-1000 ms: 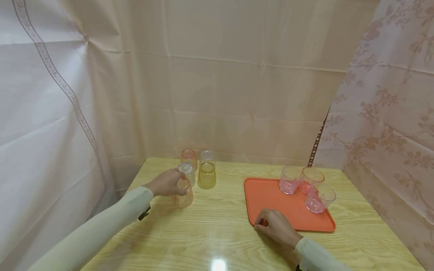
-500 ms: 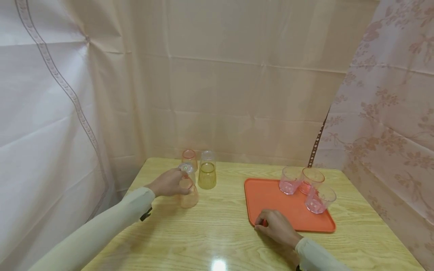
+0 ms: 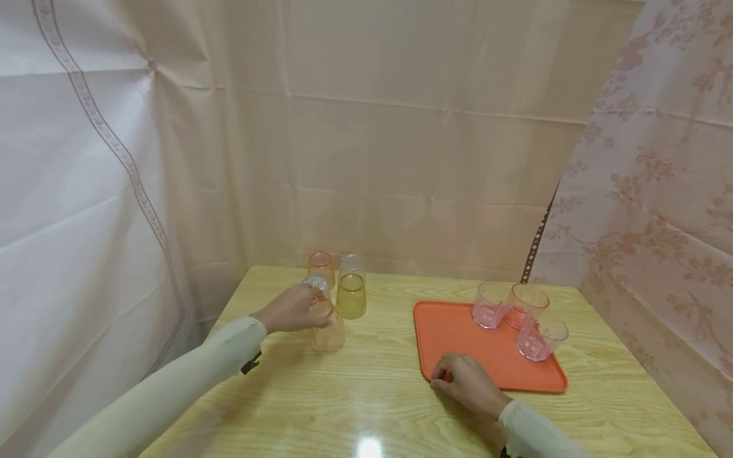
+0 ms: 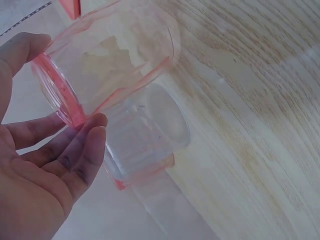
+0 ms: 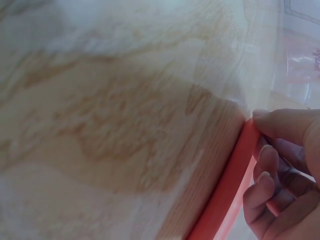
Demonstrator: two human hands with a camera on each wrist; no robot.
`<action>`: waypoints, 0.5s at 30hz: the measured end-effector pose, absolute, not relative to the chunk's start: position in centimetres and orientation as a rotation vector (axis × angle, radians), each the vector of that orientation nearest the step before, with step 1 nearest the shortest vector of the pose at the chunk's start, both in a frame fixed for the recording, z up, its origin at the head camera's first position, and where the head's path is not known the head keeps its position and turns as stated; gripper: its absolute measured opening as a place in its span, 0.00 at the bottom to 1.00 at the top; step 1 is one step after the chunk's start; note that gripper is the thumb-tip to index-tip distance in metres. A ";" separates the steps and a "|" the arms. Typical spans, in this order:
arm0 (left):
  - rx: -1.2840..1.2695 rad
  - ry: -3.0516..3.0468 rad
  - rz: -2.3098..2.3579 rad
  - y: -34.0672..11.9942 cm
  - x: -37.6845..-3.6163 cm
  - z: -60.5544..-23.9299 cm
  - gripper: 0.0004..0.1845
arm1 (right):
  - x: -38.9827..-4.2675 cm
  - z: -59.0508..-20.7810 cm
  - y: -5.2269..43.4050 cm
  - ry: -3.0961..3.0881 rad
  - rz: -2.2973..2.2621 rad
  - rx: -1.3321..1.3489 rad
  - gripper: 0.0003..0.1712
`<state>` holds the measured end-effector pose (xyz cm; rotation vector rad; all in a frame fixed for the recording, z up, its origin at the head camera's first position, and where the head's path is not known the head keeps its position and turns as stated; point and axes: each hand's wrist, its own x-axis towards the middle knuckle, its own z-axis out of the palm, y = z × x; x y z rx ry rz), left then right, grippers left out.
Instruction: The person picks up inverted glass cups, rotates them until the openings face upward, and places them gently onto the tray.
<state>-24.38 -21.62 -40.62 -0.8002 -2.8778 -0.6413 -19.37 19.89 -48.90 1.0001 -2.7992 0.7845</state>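
- Nearest, at five o'clock in the head view, the right hand (image 3: 469,387) has a narrow grip, pinching the near-left corner of the red tray (image 3: 452,337); that corner and part of the forefinger are hidden.
- The right sleeve (image 3: 535,429) is cut off at the bottom edge, the left sleeve (image 3: 166,388) towards eight o'clock.
- Towards seven o'clock, the left hand (image 3: 292,310) has its grip on the base of an upside-down orange cup (image 3: 331,334); fingers cover part of it, and I cannot tell whether its mouth touches the table (image 3: 366,381).
- At four o'clock, three cups stand mouth up on the tray: front cup (image 3: 543,337), left cup (image 3: 488,312) and red-rimmed cup (image 3: 523,305). Their see-through sides overlap, so contact is unclear.
- At nearly three o'clock from the left hand stands an upturned yellow cup (image 3: 352,300); at one o'clock, a clear cup (image 3: 314,280), its lower part mostly hidden.
- Behind these, an upturned pink cup (image 3: 321,263) and a faint back cup (image 3: 352,262) are partly covered.
- Farthest, towards twelve o'clock, hangs a beige curtain (image 3: 401,127), cut off above.
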 end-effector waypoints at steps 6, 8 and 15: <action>-0.818 -2.847 -0.663 -20.8 -24.2 -40.7 0.25 | -19.4 -48.8 19.8 -2.798 0.777 1.007 0.07; -0.820 -2.843 -0.695 -20.5 -24.0 -40.7 0.25 | -19.3 -48.7 19.8 -2.803 0.776 1.006 0.07; -0.833 -2.843 -0.742 -19.4 -23.7 -40.9 0.27 | -19.2 -48.6 19.7 -2.806 0.764 1.004 0.07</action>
